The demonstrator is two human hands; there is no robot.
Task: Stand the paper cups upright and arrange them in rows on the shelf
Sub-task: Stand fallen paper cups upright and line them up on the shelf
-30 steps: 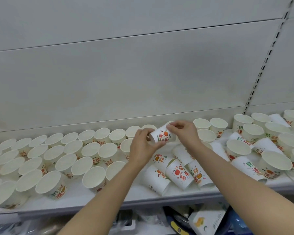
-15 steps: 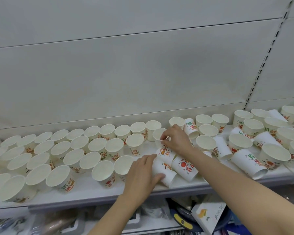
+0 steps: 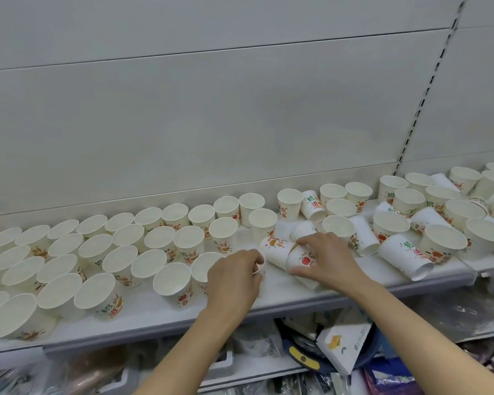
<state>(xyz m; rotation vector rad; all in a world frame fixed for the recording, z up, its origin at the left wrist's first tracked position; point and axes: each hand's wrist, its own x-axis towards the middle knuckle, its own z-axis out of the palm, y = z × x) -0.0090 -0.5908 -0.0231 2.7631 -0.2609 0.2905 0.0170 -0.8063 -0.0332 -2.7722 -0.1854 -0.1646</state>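
Left hand [image 3: 234,276] grips a small cup [image 3: 259,267]; right hand [image 3: 327,259] clasps a tipped cup [image 3: 303,259] mid-shelf [image 3: 160,315]. Upright rows [image 3: 120,246] left.

Upright cups [image 3: 166,236] left, toppled cups [image 3: 405,256] right

pale panelled back wall [image 3: 211,115]; slotted upright [image 3: 428,86], cluttered lower shelf [image 3: 268,363]

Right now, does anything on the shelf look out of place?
Yes. Several paper cups lie on their sides: a cluster between the left hand and right hand, and more toward the right end. The upright rows on the left look orderly.
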